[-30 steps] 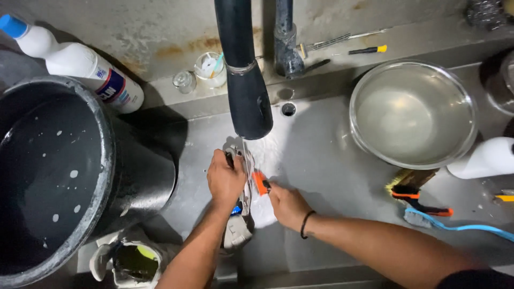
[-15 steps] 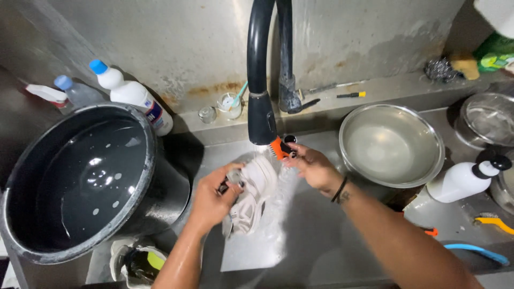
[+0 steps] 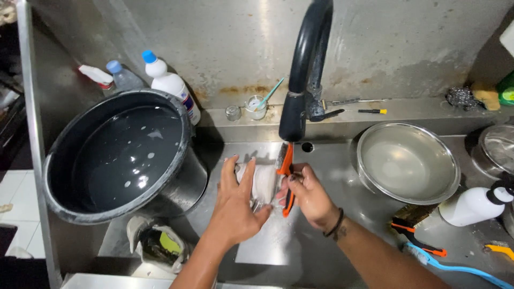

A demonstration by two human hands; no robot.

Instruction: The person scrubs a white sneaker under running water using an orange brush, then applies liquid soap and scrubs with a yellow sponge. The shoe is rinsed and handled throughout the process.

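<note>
Left hand [image 3: 235, 200] lies with fingers spread over a white shoe [image 3: 262, 184], pressing and holding it; right hand [image 3: 310, 195] is closed round an orange-handled brush [image 3: 287, 176], set against the shoe's right side. Both sit in the sink [image 3: 332, 160], directly below the black tap [image 3: 300, 85] — the spout hangs just above the brush.

Left of the hands, a large black bucket [image 3: 120, 155] crowds the sink edge; it holds dark water with flecks of foam. Right, a steel bowl [image 3: 409, 160] holds cloudy water. On the back ledge: a white bottle [image 3: 171, 88] with a blue cap, a small jar [image 3: 256, 107], a screwdriver [image 3: 372, 111]. Near right — a white pump bottle [image 3: 474, 206] and a second brush [image 3: 415, 235]. A crumpled bag [image 3: 155, 243] lies below the bucket.
</note>
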